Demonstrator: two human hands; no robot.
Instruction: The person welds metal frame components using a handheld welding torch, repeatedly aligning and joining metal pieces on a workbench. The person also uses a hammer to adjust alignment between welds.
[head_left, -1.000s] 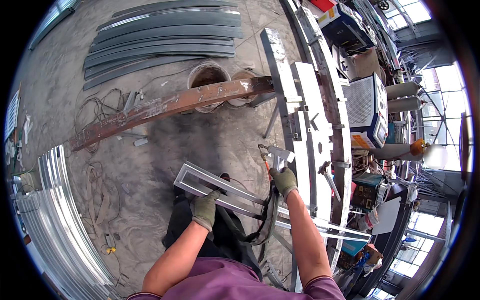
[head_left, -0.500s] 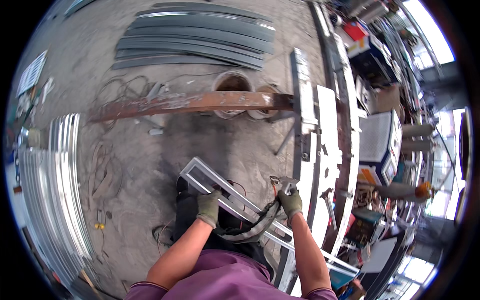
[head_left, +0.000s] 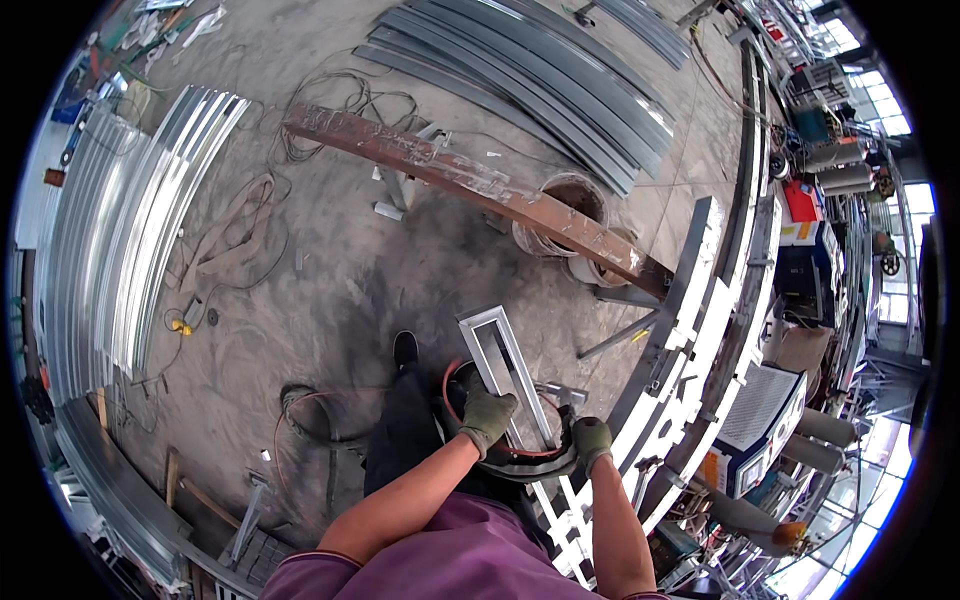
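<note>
My left hand (head_left: 488,418), in an olive-green glove, is closed around a rail of a long, narrow metal frame (head_left: 538,402). The frame slants across my front, its far end standing off the floor. A wide grey-black strap (head_left: 535,467) hangs in a curve over the frame near my waist. At the strap's right end, my gloved right hand (head_left: 592,442) is closed on it; the fingertips are partly hidden. Just beyond that hand shows a small silver metal piece (head_left: 566,393), and I cannot tell whether it is attached to the strap.
A rusty steel beam (head_left: 470,190) crosses ahead, with buckets (head_left: 578,195) beside it. Grey metal strips (head_left: 530,80) lie beyond; shiny profiles (head_left: 150,240) are stacked at left. A steel rack (head_left: 690,270) runs along the right. Hose coils (head_left: 310,405) lie by my leg.
My view has turned, so the beam now slants. The frame's far end has swung to the right and points more straight ahead. My right hand has come lower, closer to the left hand.
</note>
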